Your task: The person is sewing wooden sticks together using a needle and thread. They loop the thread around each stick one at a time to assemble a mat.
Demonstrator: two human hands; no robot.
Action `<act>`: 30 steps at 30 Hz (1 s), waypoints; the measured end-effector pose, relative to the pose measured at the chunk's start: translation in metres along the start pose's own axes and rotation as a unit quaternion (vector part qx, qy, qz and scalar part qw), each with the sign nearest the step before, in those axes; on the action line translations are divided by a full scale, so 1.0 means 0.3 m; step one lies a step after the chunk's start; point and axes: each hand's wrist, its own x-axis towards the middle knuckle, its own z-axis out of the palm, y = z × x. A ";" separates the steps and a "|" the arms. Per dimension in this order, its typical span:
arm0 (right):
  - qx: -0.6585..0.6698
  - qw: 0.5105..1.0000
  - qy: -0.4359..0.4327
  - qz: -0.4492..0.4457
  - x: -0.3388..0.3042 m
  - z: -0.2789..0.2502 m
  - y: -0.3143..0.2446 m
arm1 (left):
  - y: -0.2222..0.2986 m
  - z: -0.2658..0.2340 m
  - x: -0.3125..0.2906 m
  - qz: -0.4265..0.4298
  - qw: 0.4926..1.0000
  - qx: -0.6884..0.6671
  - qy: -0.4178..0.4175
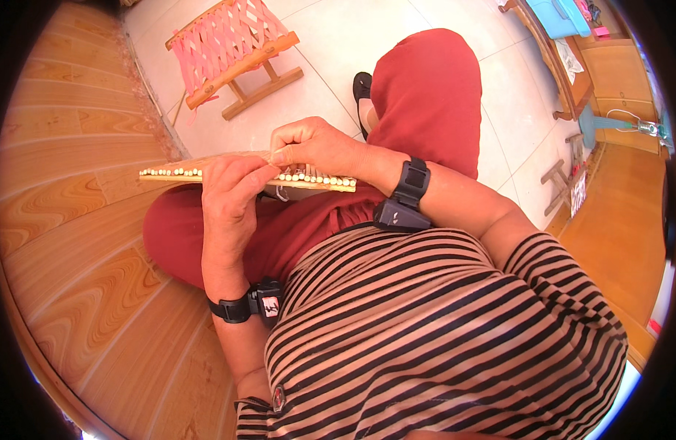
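Observation:
A flat panel of thin pale stalks [320,179] lies level over my lap, its row of round cut ends facing me above a straight strip along the near edge. My left hand [232,187] grips this edge near its middle, fingers on top. Just to the right, my right hand [312,143] is closed in a pinch at the panel's top, its fingertips close to the left thumb. What the pinch holds is too small to make out. A little white thread [282,193] hangs below the edge. My fingers hide part of the stalk row.
A folding wooden stool [243,70] with woven pink straps stands on the tiled floor ahead. Wood-patterned boards [89,242] run along my left. At the right are a wooden table with a light blue basin [558,18], a small wooden stool [565,176] and a wooden cabinet [609,213].

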 end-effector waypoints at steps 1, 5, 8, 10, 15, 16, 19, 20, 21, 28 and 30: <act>0.000 1.000 0.000 0.001 0.005 0.003 0.004 | 0.000 0.000 -0.002 0.003 1.000 0.006 0.001; 0.092 0.966 0.216 -0.105 0.024 -0.026 -0.044 | 0.017 -0.017 -0.039 -0.013 1.000 0.009 -0.018; 0.311 0.909 0.255 -0.107 0.087 -0.155 -0.146 | 0.014 -0.042 -0.068 -0.026 0.999 -0.012 -0.045; 0.360 0.916 0.158 -0.074 0.087 -0.115 -0.089 | 0.030 -0.055 -0.070 0.020 0.991 0.129 -0.003; 0.419 0.899 0.126 0.030 0.073 -0.055 -0.006 | 0.088 -0.022 -0.168 -0.322 0.911 0.039 0.256; 0.428 0.897 0.110 0.027 0.075 -0.063 0.019 | 0.086 -0.020 -0.205 -0.411 0.847 -0.128 0.312; 0.390 0.909 0.142 0.041 0.081 -0.054 0.043 | 0.102 -0.023 -0.241 -0.543 0.641 -0.513 0.176; 0.331 0.927 0.170 0.055 0.081 -0.040 0.047 | 0.121 0.013 -0.230 -0.560 0.584 -0.572 0.134; 0.299 0.936 0.174 0.062 0.087 -0.013 0.049 | 0.151 0.045 -0.200 -0.546 0.601 -0.571 0.123; 0.150 0.984 -0.022 0.090 0.046 0.106 0.071 | 0.136 0.106 -0.115 -0.503 0.582 -0.622 0.146; 0.143 0.986 -0.043 0.076 0.033 0.145 0.041 | 0.145 0.083 -0.125 -0.503 0.575 -0.626 0.153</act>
